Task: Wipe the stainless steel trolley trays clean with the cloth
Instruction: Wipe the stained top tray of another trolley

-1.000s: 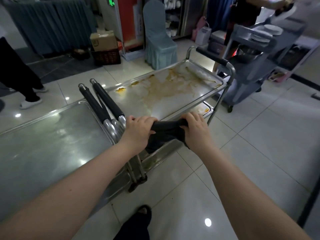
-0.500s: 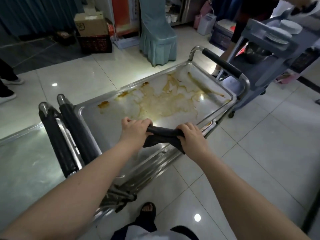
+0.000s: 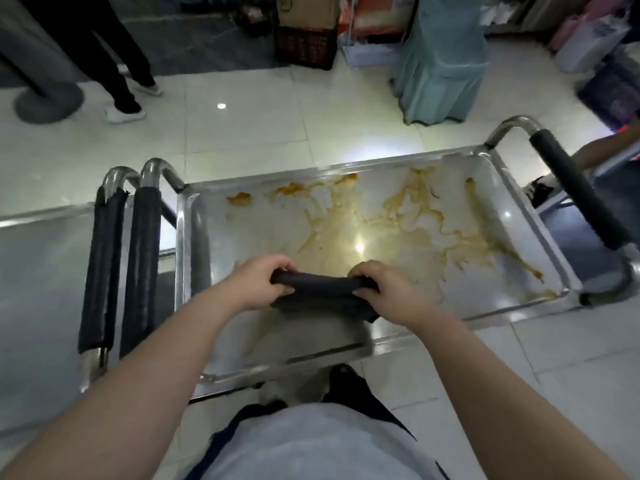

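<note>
A stainless steel trolley tray [image 3: 194, 258] lies in front of me, smeared with orange-brown stains [image 3: 408, 216] across its far and right parts. Above its near middle I hold a dark cloth [image 3: 322, 292] bunched into a roll. My left hand [image 3: 259, 282] grips the cloth's left end and my right hand [image 3: 381, 289] grips its right end. The cloth hangs just over the tray's surface; whether it touches the steel I cannot tell.
A second steel trolley [image 3: 38, 289] stands on the left, its black padded handles [image 3: 121, 265] side by side. The tray's own handle [image 3: 578, 185] is on the right. Beyond are a person's legs [image 3: 114, 64], a draped chair [image 3: 443, 64], a crate [image 3: 306, 46].
My view has swung round to face the stained tray squarely. Both hands, still gripping the cloth, have come over the tray's near middle.
</note>
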A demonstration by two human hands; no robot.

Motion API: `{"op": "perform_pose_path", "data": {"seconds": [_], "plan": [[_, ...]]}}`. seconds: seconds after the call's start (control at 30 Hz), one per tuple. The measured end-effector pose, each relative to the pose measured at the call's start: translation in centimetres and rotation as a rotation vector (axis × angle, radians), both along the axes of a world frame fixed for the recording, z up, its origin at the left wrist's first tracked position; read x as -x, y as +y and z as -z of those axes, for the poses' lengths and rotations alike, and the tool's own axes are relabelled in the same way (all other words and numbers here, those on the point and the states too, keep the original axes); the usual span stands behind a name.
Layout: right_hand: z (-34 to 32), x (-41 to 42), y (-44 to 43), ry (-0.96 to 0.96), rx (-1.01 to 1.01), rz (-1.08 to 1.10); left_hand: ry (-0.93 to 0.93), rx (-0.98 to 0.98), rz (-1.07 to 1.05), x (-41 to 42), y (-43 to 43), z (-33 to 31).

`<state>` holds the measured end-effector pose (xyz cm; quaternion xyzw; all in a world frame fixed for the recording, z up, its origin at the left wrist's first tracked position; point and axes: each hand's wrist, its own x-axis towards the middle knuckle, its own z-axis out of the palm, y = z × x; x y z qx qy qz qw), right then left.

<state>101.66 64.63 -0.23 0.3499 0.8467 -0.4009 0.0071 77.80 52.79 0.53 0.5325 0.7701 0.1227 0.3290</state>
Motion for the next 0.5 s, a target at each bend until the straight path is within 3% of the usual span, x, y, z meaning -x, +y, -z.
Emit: {"op": "perform_pose_path", "data": {"seconds": [0.1, 0.17, 0.3, 0.4, 0.5], "plan": [[0.9, 1.1, 3.7, -0.041, 0.064, -0.104, -0.134, 0.062, -0.11, 0.3, 0.5, 0.1], [2.3, 2.4, 5.3, -0.092, 0.047, -0.157, -0.124, 0.063, -0.207, -0.1, 1.3, 1.3], [4.9, 3.5, 6.3, -0.127, -0.134, -0.182, 0.184, -0.003, -0.322, -1.7, 1.6, 4.4], [5.4, 2.1, 6.1, -0.033, -0.289, -0.237, 0.251, -0.114, -0.176, -3.0, 0.1, 5.7], [6.3, -0.4, 4.5, -0.025, -0.315, -0.466, 0.255, -0.102, 0.075, -4.8, -2.3, 7.0]]}}
